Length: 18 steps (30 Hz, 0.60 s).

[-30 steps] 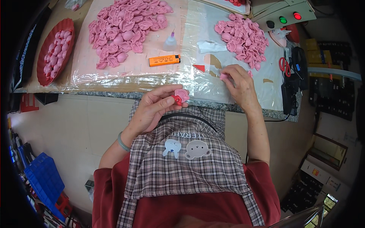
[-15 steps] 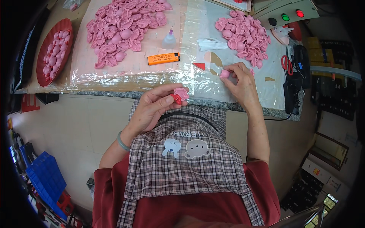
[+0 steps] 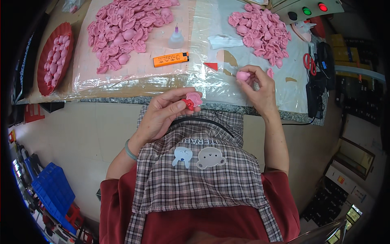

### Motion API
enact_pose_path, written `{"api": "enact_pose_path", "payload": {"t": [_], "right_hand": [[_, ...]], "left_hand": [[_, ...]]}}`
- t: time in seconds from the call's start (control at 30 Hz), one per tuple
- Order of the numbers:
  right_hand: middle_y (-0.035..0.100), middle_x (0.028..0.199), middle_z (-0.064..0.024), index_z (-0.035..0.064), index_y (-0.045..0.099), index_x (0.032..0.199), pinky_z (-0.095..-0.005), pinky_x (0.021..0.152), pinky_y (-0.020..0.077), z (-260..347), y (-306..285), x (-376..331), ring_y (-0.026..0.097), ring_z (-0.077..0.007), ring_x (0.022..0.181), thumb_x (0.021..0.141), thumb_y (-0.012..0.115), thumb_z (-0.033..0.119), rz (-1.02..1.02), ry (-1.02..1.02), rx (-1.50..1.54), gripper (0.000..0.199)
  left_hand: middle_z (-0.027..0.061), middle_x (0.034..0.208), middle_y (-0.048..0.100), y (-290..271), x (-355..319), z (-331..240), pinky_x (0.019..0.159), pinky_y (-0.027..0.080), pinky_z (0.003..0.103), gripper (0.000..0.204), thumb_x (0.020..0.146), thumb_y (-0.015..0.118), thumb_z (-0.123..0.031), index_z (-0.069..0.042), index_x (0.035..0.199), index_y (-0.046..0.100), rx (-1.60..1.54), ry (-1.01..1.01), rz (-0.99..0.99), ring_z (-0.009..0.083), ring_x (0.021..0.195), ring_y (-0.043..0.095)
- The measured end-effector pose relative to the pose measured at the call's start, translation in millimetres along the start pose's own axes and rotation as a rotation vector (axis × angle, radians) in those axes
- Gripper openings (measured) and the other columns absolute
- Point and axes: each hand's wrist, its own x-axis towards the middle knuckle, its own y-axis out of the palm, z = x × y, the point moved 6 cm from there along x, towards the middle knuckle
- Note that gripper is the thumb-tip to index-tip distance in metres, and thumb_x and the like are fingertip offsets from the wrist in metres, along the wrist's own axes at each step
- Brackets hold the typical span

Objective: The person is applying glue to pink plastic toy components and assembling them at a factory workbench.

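Left hand (image 3: 164, 116) at the near table (image 3: 243, 106) edge, pinching a pink-and-red petal piece (image 3: 191, 100) — right hand (image 3: 258, 87) just over the plastic sheet (image 3: 203, 57), fingers closed on a small pink petal (image 3: 243, 75), orange lighter (image 3: 170, 59) farther back.

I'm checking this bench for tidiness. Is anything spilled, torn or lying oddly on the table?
Mostly orderly: pink pieces sit in two heaps and a red tray. The clear plastic sheet is wrinkled, with torn brown scraps beside the right hand. An orange lighter lies askew between the heaps.
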Motion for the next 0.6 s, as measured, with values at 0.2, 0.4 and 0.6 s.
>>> {"api": "enact_pose_path", "payload": {"t": [0.2, 0.4, 0.6], "right_hand": [[0.062, 0.11, -0.0113, -0.0053, 0.056, 0.118, -0.0285, 0.086, 0.0519, -6, 11, -4, 0.063, -0.0185, 0.099, 0.08, 0.07, -0.005, 0.095, 0.16, 0.762, 0.041], [0.061, 0.112, -0.0133, -0.0062, 0.052, 0.123, -0.0284, 0.085, 0.052, 14, 20, -3, 0.063, -0.0213, 0.102, 0.079, 0.07, -0.005, 0.186, 0.2, 0.983, 0.048], [0.063, 0.107, -0.0126, -0.0061, 0.054, 0.121, -0.0263, 0.079, 0.0518, 19, 27, 6, 0.064, -0.0186, 0.098, 0.081, 0.069, -0.002, 0.192, 0.201, 1.052, 0.043]], "left_hand": [[0.0201, 0.127, 0.057, 2, 1, 1, 0.087, 0.053, 0.029, 0.039, 0.095, 0.057, -0.017, -0.001, 0.13, 0.053, 0.001, -0.005, 0.007, 0.0224, 0.103, 0.064], [0.0203, 0.127, 0.057, 1, 2, -1, 0.087, 0.053, 0.029, 0.04, 0.095, 0.058, -0.018, -0.001, 0.131, 0.052, 0.01, -0.017, -0.003, 0.0219, 0.102, 0.064], [0.0195, 0.127, 0.057, 0, 1, -2, 0.087, 0.053, 0.029, 0.04, 0.095, 0.057, -0.016, 0.0, 0.131, 0.052, -0.013, 0.007, 0.005, 0.0223, 0.103, 0.064]]}}
